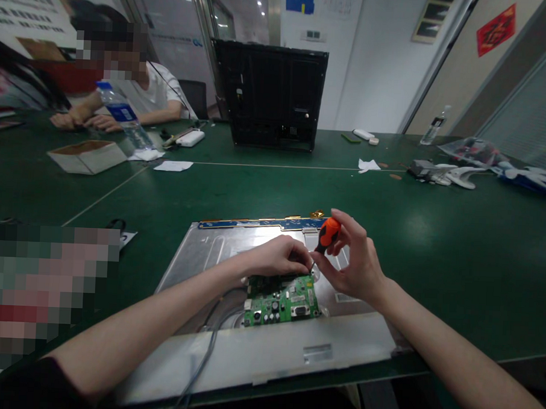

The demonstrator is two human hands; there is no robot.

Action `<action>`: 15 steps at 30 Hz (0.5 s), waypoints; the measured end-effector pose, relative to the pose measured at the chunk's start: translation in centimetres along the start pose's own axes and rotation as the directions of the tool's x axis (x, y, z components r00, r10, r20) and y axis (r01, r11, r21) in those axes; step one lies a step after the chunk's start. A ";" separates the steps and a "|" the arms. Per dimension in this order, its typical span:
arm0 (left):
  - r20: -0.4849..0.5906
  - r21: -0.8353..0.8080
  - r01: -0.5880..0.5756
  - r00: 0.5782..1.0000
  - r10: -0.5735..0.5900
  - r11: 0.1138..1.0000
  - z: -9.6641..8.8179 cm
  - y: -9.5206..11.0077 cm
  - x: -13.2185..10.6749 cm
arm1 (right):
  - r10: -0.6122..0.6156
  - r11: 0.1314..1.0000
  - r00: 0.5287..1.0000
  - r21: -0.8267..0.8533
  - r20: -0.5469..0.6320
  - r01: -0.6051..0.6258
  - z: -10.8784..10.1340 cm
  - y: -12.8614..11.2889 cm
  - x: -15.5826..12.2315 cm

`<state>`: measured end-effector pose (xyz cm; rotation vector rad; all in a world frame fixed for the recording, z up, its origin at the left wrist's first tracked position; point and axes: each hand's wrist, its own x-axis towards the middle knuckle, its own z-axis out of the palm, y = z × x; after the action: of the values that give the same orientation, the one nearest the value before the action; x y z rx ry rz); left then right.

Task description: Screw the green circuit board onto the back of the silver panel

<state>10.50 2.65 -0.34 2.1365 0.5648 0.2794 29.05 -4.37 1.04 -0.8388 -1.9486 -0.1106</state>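
My right hand point(354, 256) grips an orange and black screwdriver point(329, 232), its tip angled down to the upper right corner of a green circuit board point(280, 304). Beside that tip, the fingertips of my left hand point(284, 256) are pinched together at the board's far edge; whether they hold anything small is hidden. The board lies on a silver metal display panel point(193, 261), which has a blue circuit strip point(254, 225) along its far edge. Grey cables point(213, 340) run from the board's left side toward me over the panel's pale near strip.
A black monitor back cover point(273, 96) stands upright at the far side of the green table point(437, 260). An open cardboard box point(87, 157) and a water bottle point(127, 120) are at left, near a seated person point(155, 91). White gloves point(455, 175) lie at right.
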 end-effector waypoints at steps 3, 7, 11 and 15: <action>-0.008 0.007 0.008 1.000 -0.008 1.000 0.0 0.0 0.0 | -0.017 1.000 1.000 -0.016 -0.004 0.017 0.0 0.1 0.1; -0.009 0.003 0.012 1.000 -0.012 1.000 0.1 -0.2 0.0 | -0.021 0.999 1.000 -0.039 0.000 0.021 0.0 0.2 0.2; -0.006 -0.001 0.008 1.000 -0.008 1.000 0.1 -0.2 0.0 | -0.031 0.998 1.000 -0.055 -0.001 0.031 0.0 0.0 0.2; 0.001 -0.005 0.005 1.000 -0.005 1.000 0.0 0.0 0.0 | -0.009 1.000 1.000 -0.009 0.003 0.009 -0.1 -0.3 0.1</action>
<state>10.51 2.67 -0.38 2.1302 0.5679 0.2769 28.89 -4.58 1.21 -0.8362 -1.9561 -0.1238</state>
